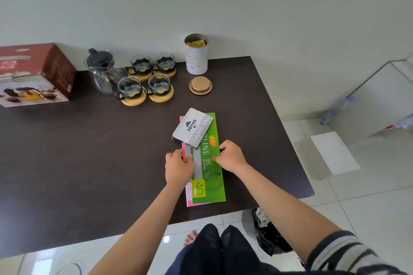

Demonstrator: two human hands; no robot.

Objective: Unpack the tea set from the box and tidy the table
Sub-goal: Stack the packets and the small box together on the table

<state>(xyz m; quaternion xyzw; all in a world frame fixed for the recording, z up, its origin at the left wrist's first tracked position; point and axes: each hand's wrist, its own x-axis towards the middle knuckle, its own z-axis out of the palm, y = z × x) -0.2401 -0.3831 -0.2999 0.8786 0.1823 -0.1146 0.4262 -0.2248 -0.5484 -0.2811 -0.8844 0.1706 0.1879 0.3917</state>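
Observation:
A green booklet (210, 176) lies on a pink one (188, 194) near the front edge of the dark table (89, 152), with a grey stamp pad box (192, 127) lying across their far end. My left hand (178, 166) pinches the left edge of the booklets. My right hand (231, 155) grips the green booklet's right edge. At the back stand a glass teapot (101, 71) with a black lid and several glass cups (145, 78) on round wooden coasters. The red tea set box (33, 76) sits at the far left.
An open white canister (196, 54) with gold packets stands against the wall, its gold lid (200, 85) lying on the table before it. A black bin bag (270, 236) sits on the tiled floor under the table's right corner. White cabinets stand at the right.

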